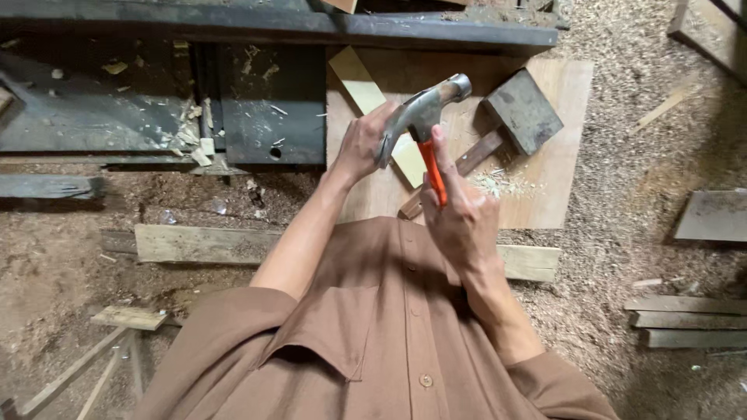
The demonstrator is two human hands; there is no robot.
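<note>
claw hammer held in both hands above the plywood

nothing on the floor shows finished work, as far as can be judged; the wooden mallet (498,128) lies flat on the plywood sheet (556,183), with a few pale shavings (502,184) beside its handle, and a pale wood strip (366,97) lies slanted under the hands; what is left cannot be told from this view; the claw hammer (424,117) is raised in front of the chest, steel head up, orange handle pointing down; the right hand (459,210) is closed round the orange handle, thumb stretched up along it; the left hand (362,144) is wrapped on the claw side of the head, fingers curled tight against the steel; sawdust covers the ground; a long plank (202,243) lies across it below the plywood; a dark metal frame (156,101) stands at upper left.
</note>
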